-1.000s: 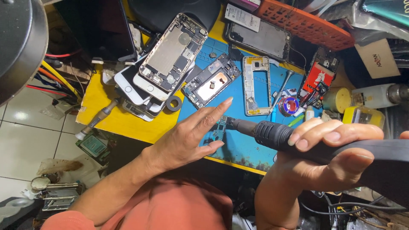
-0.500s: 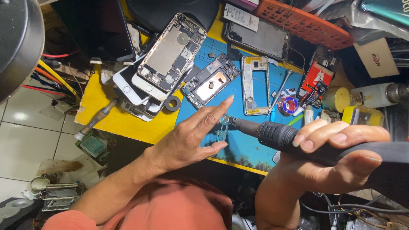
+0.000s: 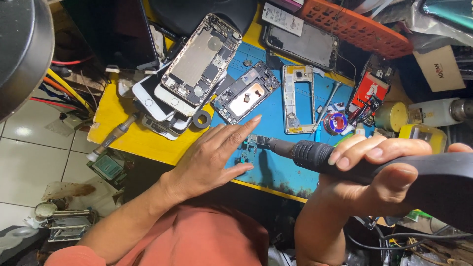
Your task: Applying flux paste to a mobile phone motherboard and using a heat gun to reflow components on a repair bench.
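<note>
Right now, right hand [image 3: 379, 177] is clamped round the hot-air rework handle [image 3: 354, 165], nozzle aimed at the small circuit board [image 3: 250, 148] on the blue repair mat [image 3: 276, 170]. Left hand [image 3: 217, 152] lies flat, fingers spread, pinning it. Board looks light, thin, fragile; best held by its edges.

A single camera, worn on the person's head, looks steeply down over a crowded repair bench from close range. The view is tilted, so the blue work mat [image 3: 276, 162] and its yellow table [image 3: 123, 133] edge run diagonally from upper left to lower right. The person's forearms enter from the bottom, with the left hand [image 3: 217, 157] near centre and the right hand [image 3: 379, 177] large at the right edge. A blurred dark lamp shade [image 3: 19, 49] fills the upper left corner, very near the lens. Tiled floor [image 3: 34, 167] shows far below at left.
</note>
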